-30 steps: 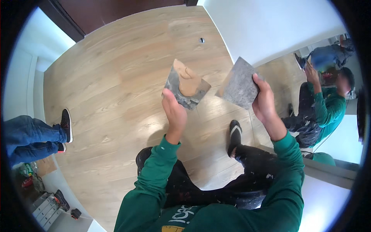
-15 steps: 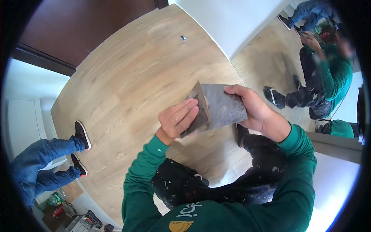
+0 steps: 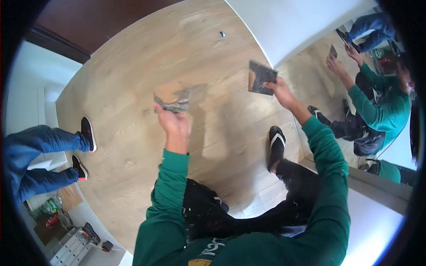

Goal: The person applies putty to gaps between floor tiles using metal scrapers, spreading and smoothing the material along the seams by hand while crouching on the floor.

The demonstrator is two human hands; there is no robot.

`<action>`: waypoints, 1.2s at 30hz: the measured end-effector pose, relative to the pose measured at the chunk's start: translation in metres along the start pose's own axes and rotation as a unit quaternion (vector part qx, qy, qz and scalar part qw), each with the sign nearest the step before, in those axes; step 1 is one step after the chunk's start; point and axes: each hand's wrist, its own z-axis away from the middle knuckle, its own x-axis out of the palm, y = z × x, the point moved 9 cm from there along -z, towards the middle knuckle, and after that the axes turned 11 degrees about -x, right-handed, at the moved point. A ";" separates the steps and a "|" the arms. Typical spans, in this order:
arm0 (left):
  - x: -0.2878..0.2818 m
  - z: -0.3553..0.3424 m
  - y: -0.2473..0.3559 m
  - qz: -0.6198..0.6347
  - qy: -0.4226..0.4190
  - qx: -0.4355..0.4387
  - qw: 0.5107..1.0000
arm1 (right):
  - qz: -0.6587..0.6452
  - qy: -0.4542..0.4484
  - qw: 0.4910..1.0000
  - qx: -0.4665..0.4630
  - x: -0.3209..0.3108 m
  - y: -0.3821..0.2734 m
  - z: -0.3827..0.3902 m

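Observation:
My left hand (image 3: 174,126) is closed on the lower edge of a grey, square putty spreader (image 3: 182,104). A patch of tan putty (image 3: 168,94) covers much of its upper face, and motion blurs it a little. Farther right, my right hand (image 3: 280,90) grips a second, darker square putty spreader (image 3: 262,75) by its lower right corner, thumb across the face. A strip of tan paste shows along this one's left side. The two spreaders are held well apart over the wood-look floor (image 3: 222,115), and neither appears to touch it.
A person's jeans and dark shoes (image 3: 88,134) are at the left. My sandalled foot (image 3: 277,144) rests below my right hand. A round metal floor fitting (image 3: 222,34) lies far ahead, near a white wall (image 3: 288,26). On the right, a mirror reflects me. A ladder (image 3: 71,248) lies lower left.
The two spreaders were together in front of me. Now they are apart: the left hand has moved left and forward, the right hand forward. Both spreaders are still held.

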 end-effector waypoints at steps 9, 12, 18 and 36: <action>-0.012 0.030 0.040 0.106 0.006 -0.069 0.992 | 0.567 -0.137 0.748 -0.316 0.094 0.111 -0.010; 0.003 0.047 0.032 0.089 0.008 -0.083 0.993 | 0.588 -0.099 0.744 -0.302 0.085 0.140 -0.010; 0.021 0.060 0.033 0.018 0.031 -0.062 0.997 | 0.602 -0.158 0.734 -0.274 0.077 0.152 0.011; 0.036 0.068 0.022 -0.085 0.008 -0.063 0.994 | 0.614 -0.090 0.741 -0.258 -0.036 0.133 -0.038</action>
